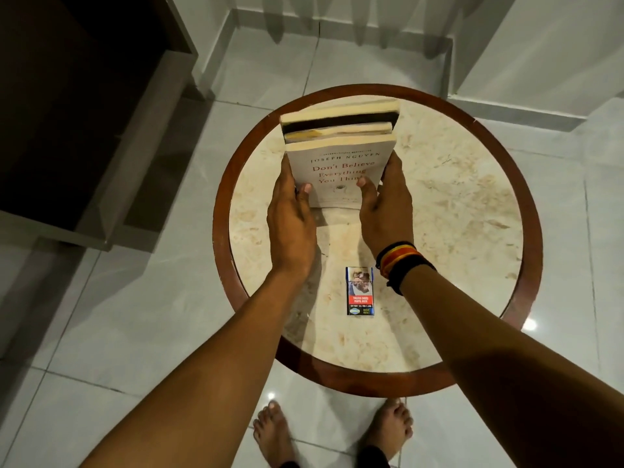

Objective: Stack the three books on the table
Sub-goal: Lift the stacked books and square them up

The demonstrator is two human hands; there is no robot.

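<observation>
While the left hand (292, 211) and right hand (385, 204) press the three books (339, 143) upright between them on the table (472, 211), they should tip the books down flat together, edges aligned.

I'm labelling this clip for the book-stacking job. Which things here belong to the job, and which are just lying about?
Belong to the job:
- three books, held together upright
- left hand and right hand, gripping their sides
- round table

Just lying about:
- small printed packet on the table, near edge
- wristbands on the right wrist
</observation>
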